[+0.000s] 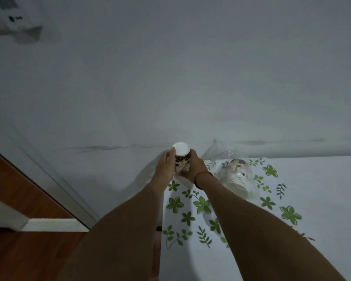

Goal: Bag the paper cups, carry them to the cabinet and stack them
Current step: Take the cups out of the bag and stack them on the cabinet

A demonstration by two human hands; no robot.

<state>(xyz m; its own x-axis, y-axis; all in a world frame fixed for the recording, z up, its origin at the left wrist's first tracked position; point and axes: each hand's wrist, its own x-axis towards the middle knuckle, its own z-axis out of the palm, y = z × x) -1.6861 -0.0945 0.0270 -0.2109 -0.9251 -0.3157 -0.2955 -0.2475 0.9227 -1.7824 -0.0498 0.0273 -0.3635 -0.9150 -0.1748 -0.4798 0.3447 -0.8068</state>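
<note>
An upside-down stack of paper cups (pixel 181 157), white with a brown coffee-bean print, stands at the far left corner of the cabinet top (pixel 312 189). My left hand (pixel 165 166) grips its left side and my right hand (pixel 195 169) grips its right side; a red string circles my right wrist. Just to the right lies a clear plastic bag (pixel 231 171) holding more paper cups (pixel 236 175) on their side.
The cabinet top carries a white cloth printed with green leaves (pixel 201 205). A white wall (pixel 170 78) rises directly behind it. To the left are a white door frame (pixel 55 177) and wooden floor (pixel 18 189). A white object (pixel 10 15) hangs at the upper left.
</note>
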